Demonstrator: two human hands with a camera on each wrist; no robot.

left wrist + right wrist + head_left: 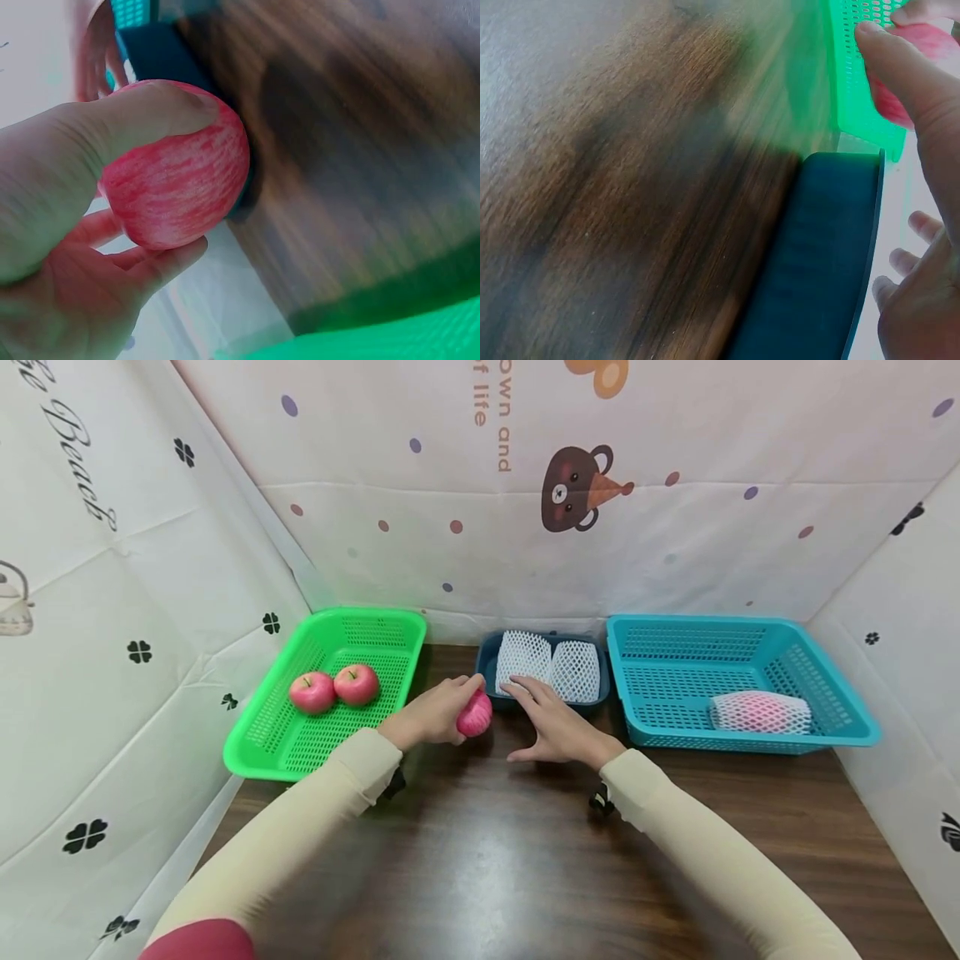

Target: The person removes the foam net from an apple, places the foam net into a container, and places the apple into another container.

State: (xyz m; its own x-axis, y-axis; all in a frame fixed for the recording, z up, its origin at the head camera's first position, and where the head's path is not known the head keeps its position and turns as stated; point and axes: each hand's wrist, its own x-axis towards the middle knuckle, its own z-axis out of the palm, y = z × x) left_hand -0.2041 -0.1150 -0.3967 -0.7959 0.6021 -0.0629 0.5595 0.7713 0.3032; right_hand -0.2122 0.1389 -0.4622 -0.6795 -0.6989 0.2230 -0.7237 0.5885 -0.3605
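Note:
My left hand (pixel 442 710) grips a red apple (pixel 475 714) between thumb and fingers, over the table in front of the dark blue tray (pixel 491 652). In the left wrist view the thumb lies along the top of the apple (pixel 180 180) and the fingers curl beneath it. Facing it, my right hand (pixel 555 722) has its fingers spread and holds nothing, its fingertips near the tray's front edge. White foam net sleeves (pixel 523 662) lie in the tray, side by side.
On the left, a green basket (pixel 322 752) holds two red apples (pixel 333 688). A blue basket (pixel 675 672) on the right contains an apple in a white foam net (pixel 761 712). Printed cloth (pixel 465 560) hangs behind and at both sides of the brown wooden table (pixel 480 860).

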